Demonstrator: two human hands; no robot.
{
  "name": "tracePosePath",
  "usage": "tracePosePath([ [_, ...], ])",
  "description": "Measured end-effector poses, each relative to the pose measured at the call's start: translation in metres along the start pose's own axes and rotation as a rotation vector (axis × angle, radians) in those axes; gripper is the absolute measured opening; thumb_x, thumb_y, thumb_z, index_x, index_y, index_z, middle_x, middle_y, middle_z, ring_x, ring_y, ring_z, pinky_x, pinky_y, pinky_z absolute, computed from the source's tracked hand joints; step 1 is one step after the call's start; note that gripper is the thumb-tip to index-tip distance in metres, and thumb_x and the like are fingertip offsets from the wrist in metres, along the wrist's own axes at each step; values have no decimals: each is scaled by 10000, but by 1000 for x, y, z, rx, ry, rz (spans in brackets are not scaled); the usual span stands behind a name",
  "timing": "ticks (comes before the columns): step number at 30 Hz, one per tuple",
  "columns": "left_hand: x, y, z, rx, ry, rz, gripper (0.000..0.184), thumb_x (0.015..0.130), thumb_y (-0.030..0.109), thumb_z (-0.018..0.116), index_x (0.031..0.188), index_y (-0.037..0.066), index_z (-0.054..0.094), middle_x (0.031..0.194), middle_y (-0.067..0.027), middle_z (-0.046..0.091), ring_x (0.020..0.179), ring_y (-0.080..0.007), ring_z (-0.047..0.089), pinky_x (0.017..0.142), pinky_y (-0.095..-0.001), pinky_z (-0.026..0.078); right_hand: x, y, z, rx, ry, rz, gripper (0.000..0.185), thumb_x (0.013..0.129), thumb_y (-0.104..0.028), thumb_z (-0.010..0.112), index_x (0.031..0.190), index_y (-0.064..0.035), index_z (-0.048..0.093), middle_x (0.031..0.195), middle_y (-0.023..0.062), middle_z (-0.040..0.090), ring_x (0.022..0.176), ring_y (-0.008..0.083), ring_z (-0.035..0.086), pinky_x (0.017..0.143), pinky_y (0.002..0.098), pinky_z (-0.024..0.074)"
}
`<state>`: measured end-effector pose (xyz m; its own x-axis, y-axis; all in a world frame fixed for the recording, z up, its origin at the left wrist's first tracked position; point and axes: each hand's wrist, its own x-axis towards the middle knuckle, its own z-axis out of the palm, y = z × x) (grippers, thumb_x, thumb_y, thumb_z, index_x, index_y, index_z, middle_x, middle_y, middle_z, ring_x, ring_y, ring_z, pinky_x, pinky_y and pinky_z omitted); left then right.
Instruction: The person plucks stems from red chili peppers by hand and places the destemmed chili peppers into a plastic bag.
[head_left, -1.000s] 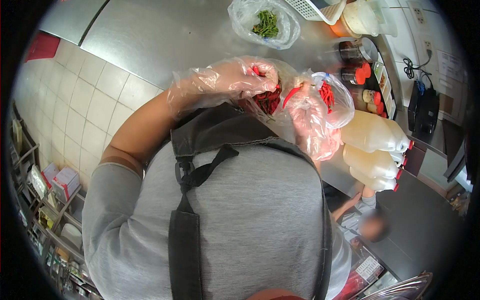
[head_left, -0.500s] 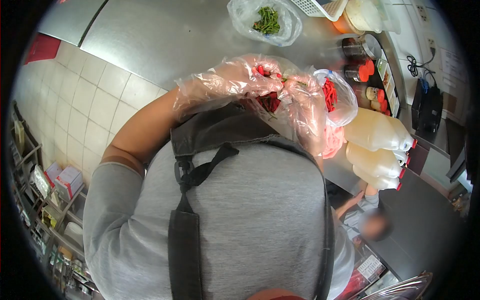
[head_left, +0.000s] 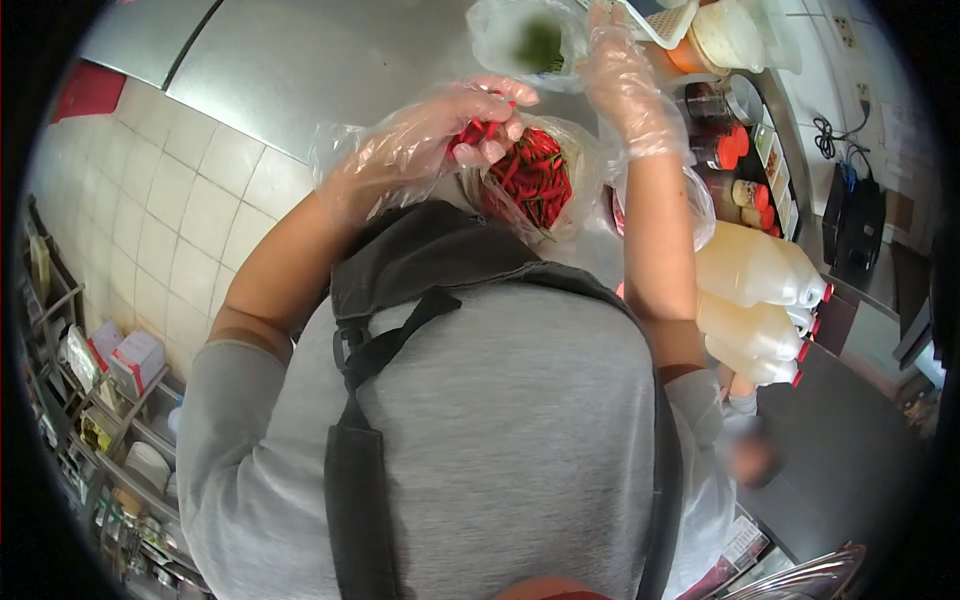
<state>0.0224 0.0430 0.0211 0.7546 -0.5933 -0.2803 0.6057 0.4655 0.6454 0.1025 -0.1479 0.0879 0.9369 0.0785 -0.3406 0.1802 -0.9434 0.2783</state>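
Observation:
My gloved left hand curls around several red chilies, just left of an opened clear plastic bag. More red chilies, some with green stems, fill that bag in front of my chest. My gloved right hand is stretched far forward, its fingers extended at the top edge of the view, beside the white basket. Left of it lies a clear bag with a blurred bunch of green stems. Whether the right fingertips touch the basket I cannot tell.
Jars with red lids line the right side. Large jugs of pale yellow liquid stand near my right arm. A steel counter runs along the front. Another person is at the lower right.
My hands have parted. The right moved forward and away from the chilies to beside the bag of green stems. The left shifted slightly left with chilies in it, uncovering the chili bag.

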Motion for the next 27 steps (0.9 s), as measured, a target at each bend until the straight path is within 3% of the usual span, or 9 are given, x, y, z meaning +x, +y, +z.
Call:
tracePosePath([
  [2,3,-6,-7,-4,37,32,255,935,132,562,1156,6,551,786,-29,580,615,-83,500,494,-174,371,17,8,61,338,882,-320,403,875,-67,596,1272,3,581,1069,176,688,918,343,659,883,382,509],
  [5,0,-6,-4,-30,129,66,206,969,207,563,1063,24,573,819,-46,579,619,-74,498,488,-165,356,-1,9,77,419,924,-392,284,838,-41,637,1117,-39,683,1065,130,697,938,296,661,868,393,509],
  [7,2,-7,-7,-50,177,70,233,996,264,552,1016,34,583,842,-46,567,621,-55,488,475,-155,331,-30,18,93,784,446,-410,246,849,-42,614,1075,-63,710,1110,184,676,1031,363,634,902,436,490],
  [10,14,-16,-28,-20,36,-4,245,996,299,570,927,64,583,814,-25,556,635,-50,471,480,-153,326,-63,16,135,664,303,-460,195,880,-65,567,1021,-21,694,1054,220,656,1001,400,622,871,460,490],
  [13,17,-18,-20,38,-143,-13,262,983,304,595,852,79,569,778,-6,547,619,-43,446,487,-151,321,-77,11,155,617,380,-293,212,846,-29,639,1035,-82,719,1006,163,691,972,334,653,878,385,499],
  [15,16,-21,-2,170,75,-10,238,962,300,627,884,77,595,773,10,555,610,-34,444,488,-160,316,-82,11,160,753,341,-214,206,853,-33,644,1042,-76,716,960,143,696,944,297,659,868,365,501],
  [19,20,-27,-7,231,59,56,204,938,266,661,925,68,614,792,13,565,626,-29,454,490,-166,319,-99,10,138,1172,235,-49,187,896,-45,642,1077,-19,683,850,90,697,851,176,652,781,303,505],
  [22,20,-27,-6,244,38,1,194,915,217,685,984,44,630,815,24,572,671,-27,477,506,-162,328,-113,9,122,1658,179,-25,172,957,-61,578,1088,-3,673,859,77,702,805,118,637,740,243,489],
  [27,15,-34,19,274,-30,48,217,898,163,704,1054,19,658,753,47,557,619,-15,456,507,-160,324,-122,-8,103,1683,107,-61,153,982,-50,544,1060,21,654,778,0,595,718,67,520,690,227,445],
])
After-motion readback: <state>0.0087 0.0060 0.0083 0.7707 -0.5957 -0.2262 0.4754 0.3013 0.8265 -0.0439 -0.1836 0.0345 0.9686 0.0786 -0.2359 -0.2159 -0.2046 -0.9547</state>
